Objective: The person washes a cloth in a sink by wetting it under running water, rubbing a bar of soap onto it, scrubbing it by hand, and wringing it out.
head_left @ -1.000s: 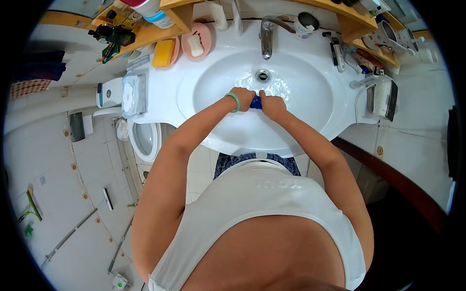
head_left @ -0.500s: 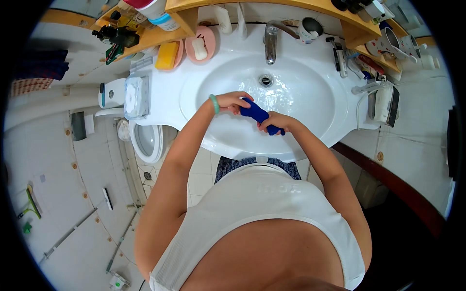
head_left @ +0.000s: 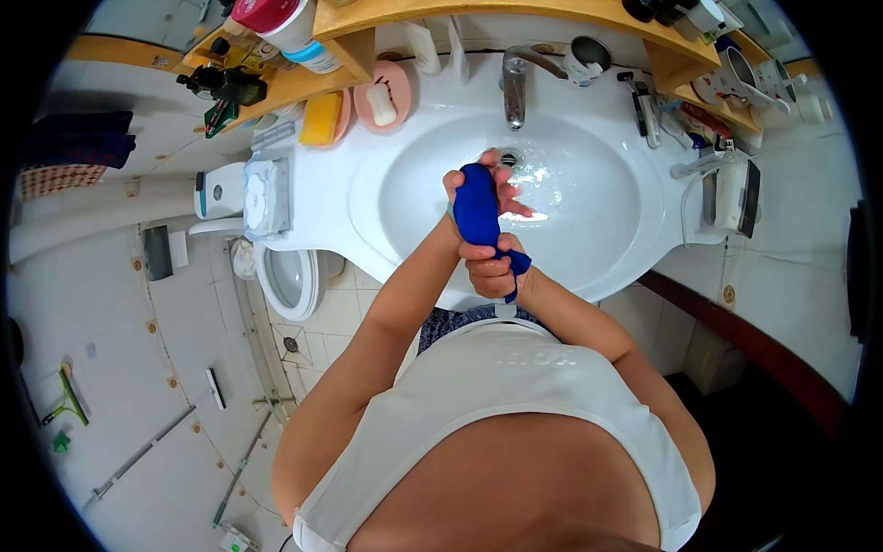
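Observation:
A bunched, deep blue cloth lies lengthwise across the palm and wrist of my left hand, above the near side of the white basin. That hand is turned palm up, with its thumb on one side of the cloth and its fingers spread on the other. Closed round the lower end of the cloth is my right hand, close to my left wrist. A loose tail of the fabric hangs out past the right fingers. The cloth covers most of the left palm.
Behind the basin stands a metal faucet. A yellow sponge-like block and white soap sit on pink dishes. A packet of wipes lies left, razors right. A wooden shelf overhangs the back.
My left hand has turned palm up, spread its fingers and reached farther over the basin. My right hand has moved down and left, with the cloth now more upright along the left palm.

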Action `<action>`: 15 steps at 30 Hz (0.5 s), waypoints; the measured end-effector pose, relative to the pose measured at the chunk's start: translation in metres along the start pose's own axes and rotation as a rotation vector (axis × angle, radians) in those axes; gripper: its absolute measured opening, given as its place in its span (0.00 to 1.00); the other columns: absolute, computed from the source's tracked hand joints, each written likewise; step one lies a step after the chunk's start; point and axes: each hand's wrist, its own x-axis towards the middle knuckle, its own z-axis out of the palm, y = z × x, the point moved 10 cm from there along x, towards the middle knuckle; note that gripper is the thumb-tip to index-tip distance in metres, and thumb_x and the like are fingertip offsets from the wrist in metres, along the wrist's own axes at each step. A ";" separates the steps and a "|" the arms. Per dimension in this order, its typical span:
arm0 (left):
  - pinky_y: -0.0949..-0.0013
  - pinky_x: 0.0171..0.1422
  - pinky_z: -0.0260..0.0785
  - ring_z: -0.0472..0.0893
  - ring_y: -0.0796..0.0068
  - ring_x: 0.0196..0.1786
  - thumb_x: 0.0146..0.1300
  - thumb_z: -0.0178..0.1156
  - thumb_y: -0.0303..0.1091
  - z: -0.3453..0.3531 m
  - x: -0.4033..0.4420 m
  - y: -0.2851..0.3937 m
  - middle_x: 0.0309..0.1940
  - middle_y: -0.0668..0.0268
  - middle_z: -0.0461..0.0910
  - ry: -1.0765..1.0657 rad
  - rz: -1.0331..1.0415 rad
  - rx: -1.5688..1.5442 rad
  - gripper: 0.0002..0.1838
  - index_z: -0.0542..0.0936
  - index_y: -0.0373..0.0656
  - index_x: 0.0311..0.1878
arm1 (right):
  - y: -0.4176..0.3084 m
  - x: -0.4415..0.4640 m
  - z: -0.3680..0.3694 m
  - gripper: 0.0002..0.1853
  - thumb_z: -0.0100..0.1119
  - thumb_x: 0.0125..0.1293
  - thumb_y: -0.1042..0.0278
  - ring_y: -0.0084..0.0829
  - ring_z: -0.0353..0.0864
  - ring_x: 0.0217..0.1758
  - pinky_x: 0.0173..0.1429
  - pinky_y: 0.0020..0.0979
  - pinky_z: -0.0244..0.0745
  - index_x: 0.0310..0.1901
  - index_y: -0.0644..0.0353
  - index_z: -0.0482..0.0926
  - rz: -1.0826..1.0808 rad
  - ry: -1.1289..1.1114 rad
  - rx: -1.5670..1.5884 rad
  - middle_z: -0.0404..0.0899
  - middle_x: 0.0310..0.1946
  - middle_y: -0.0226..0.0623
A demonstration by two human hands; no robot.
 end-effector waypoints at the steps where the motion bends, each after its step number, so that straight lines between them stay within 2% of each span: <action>1: 0.41 0.62 0.61 0.75 0.66 0.45 0.57 0.59 0.47 0.018 0.000 0.001 0.39 0.62 0.74 -0.198 -0.027 -0.173 0.24 0.69 0.49 0.54 | 0.003 0.001 0.006 0.11 0.57 0.57 0.66 0.17 0.54 0.10 0.11 0.19 0.46 0.35 0.56 0.64 -0.014 -0.023 -0.002 0.57 0.12 0.23; 2: 0.60 0.47 0.72 0.70 0.79 0.27 0.59 0.57 0.38 0.018 0.000 0.002 0.24 0.71 0.66 -0.169 -0.090 -0.089 0.15 0.71 0.47 0.48 | 0.004 -0.001 0.006 0.11 0.56 0.59 0.65 0.17 0.54 0.12 0.12 0.19 0.47 0.35 0.56 0.64 -0.023 -0.014 0.003 0.57 0.13 0.23; 3: 0.60 0.47 0.72 0.70 0.79 0.27 0.59 0.57 0.38 0.025 -0.004 0.008 0.24 0.71 0.66 -0.168 -0.089 -0.090 0.15 0.71 0.47 0.48 | 0.003 -0.004 0.007 0.11 0.56 0.59 0.65 0.17 0.54 0.12 0.12 0.19 0.47 0.35 0.56 0.64 -0.024 -0.014 0.004 0.57 0.13 0.23; 5: 0.70 0.36 0.67 0.66 0.81 0.24 0.63 0.54 0.36 0.001 -0.013 0.008 0.22 0.72 0.64 0.194 -0.187 0.059 0.12 0.70 0.46 0.49 | -0.011 -0.016 -0.016 0.11 0.55 0.61 0.64 0.17 0.54 0.14 0.13 0.19 0.48 0.37 0.56 0.64 -0.076 0.264 -0.148 0.57 0.15 0.24; 6: 0.74 0.32 0.62 0.64 0.82 0.23 0.65 0.52 0.37 -0.014 -0.021 0.013 0.21 0.73 0.63 0.394 -0.197 0.175 0.11 0.70 0.46 0.48 | -0.021 -0.025 -0.024 0.12 0.54 0.62 0.64 0.17 0.54 0.15 0.14 0.19 0.49 0.43 0.57 0.64 -0.061 0.331 -0.221 0.57 0.17 0.24; 7: 0.74 0.32 0.62 0.64 0.82 0.23 0.65 0.52 0.37 -0.014 -0.024 0.017 0.21 0.73 0.63 0.394 -0.200 0.175 0.11 0.70 0.46 0.48 | -0.035 -0.039 -0.038 0.16 0.54 0.61 0.65 0.17 0.54 0.15 0.14 0.18 0.48 0.48 0.58 0.65 -0.107 0.542 -0.308 0.59 0.18 0.24; 9: 0.74 0.33 0.62 0.62 0.84 0.22 0.66 0.53 0.39 -0.048 -0.049 0.027 0.20 0.75 0.62 0.731 -0.299 0.361 0.11 0.70 0.48 0.48 | -0.057 -0.059 -0.052 0.19 0.57 0.59 0.64 0.17 0.59 0.15 0.13 0.18 0.48 0.50 0.59 0.67 -0.084 0.868 -0.590 0.62 0.18 0.24; 10: 0.75 0.31 0.61 0.62 0.83 0.20 0.65 0.53 0.39 -0.058 -0.061 0.031 0.18 0.75 0.61 0.857 -0.316 0.439 0.12 0.68 0.49 0.50 | -0.060 -0.059 -0.053 0.19 0.57 0.59 0.64 0.17 0.59 0.15 0.13 0.18 0.48 0.50 0.59 0.67 -0.084 0.867 -0.588 0.62 0.18 0.24; 11: 0.75 0.31 0.61 0.62 0.83 0.20 0.65 0.53 0.39 -0.060 -0.063 0.029 0.18 0.75 0.61 0.858 -0.318 0.438 0.12 0.68 0.49 0.50 | -0.076 -0.074 -0.061 0.17 0.59 0.57 0.64 0.18 0.63 0.15 0.13 0.18 0.50 0.46 0.59 0.69 -0.070 1.069 -0.866 0.65 0.19 0.25; 12: 0.74 0.28 0.61 0.61 0.83 0.18 0.65 0.54 0.37 -0.071 -0.075 0.035 0.17 0.75 0.62 0.992 -0.313 0.543 0.13 0.67 0.48 0.50 | -0.095 -0.089 -0.063 0.15 0.60 0.55 0.63 0.19 0.66 0.15 0.13 0.19 0.52 0.42 0.59 0.72 -0.054 1.266 -1.149 0.68 0.19 0.26; 13: 0.74 0.26 0.60 0.61 0.83 0.17 0.64 0.54 0.35 -0.081 -0.088 0.042 0.16 0.74 0.62 1.125 -0.306 0.650 0.13 0.67 0.48 0.51 | -0.100 -0.093 -0.073 0.15 0.60 0.55 0.63 0.19 0.66 0.15 0.13 0.19 0.52 0.42 0.59 0.72 -0.056 1.265 -1.148 0.68 0.19 0.26; 14: 0.72 0.22 0.59 0.61 0.81 0.14 0.62 0.56 0.31 -0.092 -0.098 0.050 0.15 0.73 0.63 1.204 -0.239 0.671 0.15 0.66 0.48 0.51 | -0.116 -0.107 -0.080 0.14 0.61 0.53 0.63 0.19 0.69 0.16 0.13 0.20 0.54 0.39 0.59 0.73 -0.078 1.379 -1.310 0.71 0.20 0.28; 15: 0.72 0.22 0.59 0.61 0.81 0.14 0.62 0.56 0.31 -0.100 -0.101 0.048 0.15 0.73 0.63 1.206 -0.237 0.671 0.15 0.66 0.48 0.51 | -0.129 -0.115 -0.078 0.13 0.63 0.51 0.62 0.20 0.71 0.17 0.13 0.20 0.57 0.35 0.59 0.75 -0.100 1.491 -1.475 0.73 0.21 0.29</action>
